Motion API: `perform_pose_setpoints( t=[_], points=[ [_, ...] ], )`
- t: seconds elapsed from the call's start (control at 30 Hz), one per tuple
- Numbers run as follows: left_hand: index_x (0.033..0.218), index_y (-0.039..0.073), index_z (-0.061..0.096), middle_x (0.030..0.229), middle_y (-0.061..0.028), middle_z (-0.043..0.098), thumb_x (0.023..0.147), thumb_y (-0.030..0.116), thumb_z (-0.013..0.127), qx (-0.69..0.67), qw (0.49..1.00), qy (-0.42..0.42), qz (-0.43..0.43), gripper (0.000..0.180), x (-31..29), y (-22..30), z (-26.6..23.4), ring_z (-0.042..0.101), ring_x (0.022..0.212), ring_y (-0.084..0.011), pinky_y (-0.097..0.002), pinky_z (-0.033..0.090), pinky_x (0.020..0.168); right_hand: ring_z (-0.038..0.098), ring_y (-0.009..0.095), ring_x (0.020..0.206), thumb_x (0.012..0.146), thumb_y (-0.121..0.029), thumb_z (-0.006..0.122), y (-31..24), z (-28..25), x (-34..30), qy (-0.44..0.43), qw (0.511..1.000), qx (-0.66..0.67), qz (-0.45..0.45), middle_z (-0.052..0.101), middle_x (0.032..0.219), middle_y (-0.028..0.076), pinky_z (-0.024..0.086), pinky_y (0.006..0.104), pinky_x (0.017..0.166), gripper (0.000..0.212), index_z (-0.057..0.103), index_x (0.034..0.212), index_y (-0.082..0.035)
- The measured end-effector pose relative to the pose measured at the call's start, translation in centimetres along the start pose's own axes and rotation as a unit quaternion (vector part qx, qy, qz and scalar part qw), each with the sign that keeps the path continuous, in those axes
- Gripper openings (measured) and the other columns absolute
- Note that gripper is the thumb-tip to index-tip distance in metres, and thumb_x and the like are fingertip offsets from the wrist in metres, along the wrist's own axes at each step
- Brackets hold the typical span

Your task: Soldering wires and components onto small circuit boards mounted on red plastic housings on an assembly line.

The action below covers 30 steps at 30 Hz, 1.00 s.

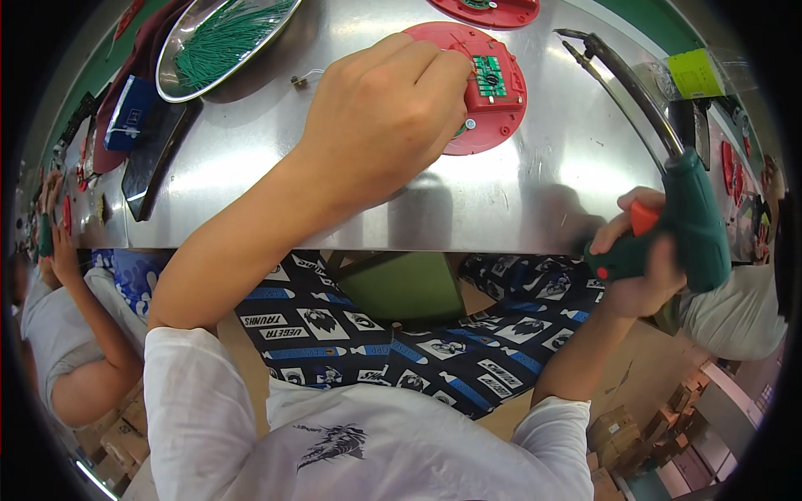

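A round red plastic housing [480,144] lies on the metal table, with a small green circuit board [488,77] set in its raised middle part. My left hand [388,108] is over the housing's left side, fingers curled together at the board's left edge. Its fingertips are mostly hidden, so what they pinch cannot be made out. In my right hand [650,271] is a green soldering gun [707,221] with an orange trigger, held at the table's front edge. Its long bent metal tip [643,96] reaches up and left, apart from the housing.
A metal bowl of green wires [234,46] stands at the back left, near a blue box [131,113] and a dark phone-like slab [159,163]. Another red housing [493,10] lies at the far edge. A yellow-green packet [695,73] is far right. Another person [92,351] works at left.
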<state>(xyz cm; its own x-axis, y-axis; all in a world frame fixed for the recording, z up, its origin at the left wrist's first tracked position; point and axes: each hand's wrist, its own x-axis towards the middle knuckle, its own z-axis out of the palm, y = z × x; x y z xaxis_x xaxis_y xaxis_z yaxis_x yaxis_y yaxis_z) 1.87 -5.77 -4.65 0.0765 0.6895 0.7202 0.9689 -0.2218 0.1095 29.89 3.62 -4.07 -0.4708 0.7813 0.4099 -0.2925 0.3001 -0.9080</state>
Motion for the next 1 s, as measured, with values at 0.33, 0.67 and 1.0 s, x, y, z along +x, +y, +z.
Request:
perform_pose_setpoints(
  t=[0.33, 0.67, 1.0],
  points=[
    [0.08, 0.004, 0.06, 0.072, -0.0072, 0.061, 0.074, 0.007, 0.069, 0.012, 1.0, -0.014, -0.012, 0.011, 0.2, 0.1, -0.5, 0.062, 0.071, -0.0256, -0.0386, 0.051, 0.059, 0.059, 0.024, 0.048, 0.093, -0.028, 0.06, 0.7, -0.3, 0.5, 0.031, 0.998, 0.051, 0.036, 0.062, 0.097, 0.026, 0.049, 0.0331, 0.041, 0.051, 0.051, 0.118, 0.015],
    [0.085, 0.003, 0.064, 0.08, -0.0075, 0.06, 0.071, 0.003, 0.069, -0.004, 0.999, 0.034, -0.01, 0.015, 0.7, 0.2, -1.3, 0.059, 0.074, -0.0254, -0.0376, 0.05, 0.061, 0.062, 0.023, 0.061, 0.09, -0.025, 0.066, -0.2, 0.3, -1.8, -0.03, 0.999, -0.034, 0.024, 0.063, 0.108, 0.026, 0.049, 0.0284, 0.047, 0.06, 0.047, 0.133, 0.013],
    [0.091, 0.0, 0.069, 0.083, -0.0095, 0.065, 0.074, -0.002, 0.072, -0.042, 0.999, -0.002, -0.029, 0.017, 0.1, 0.3, -1.1, 0.062, 0.073, -0.0268, -0.0367, 0.051, 0.063, 0.059, 0.021, 0.062, 0.089, -0.019, 0.066, -0.3, 1.1, -2.8, -0.055, 0.996, -0.055, 0.045, 0.063, 0.105, 0.023, 0.047, 0.0286, 0.05, 0.055, 0.05, 0.133, 0.01]
  ],
)
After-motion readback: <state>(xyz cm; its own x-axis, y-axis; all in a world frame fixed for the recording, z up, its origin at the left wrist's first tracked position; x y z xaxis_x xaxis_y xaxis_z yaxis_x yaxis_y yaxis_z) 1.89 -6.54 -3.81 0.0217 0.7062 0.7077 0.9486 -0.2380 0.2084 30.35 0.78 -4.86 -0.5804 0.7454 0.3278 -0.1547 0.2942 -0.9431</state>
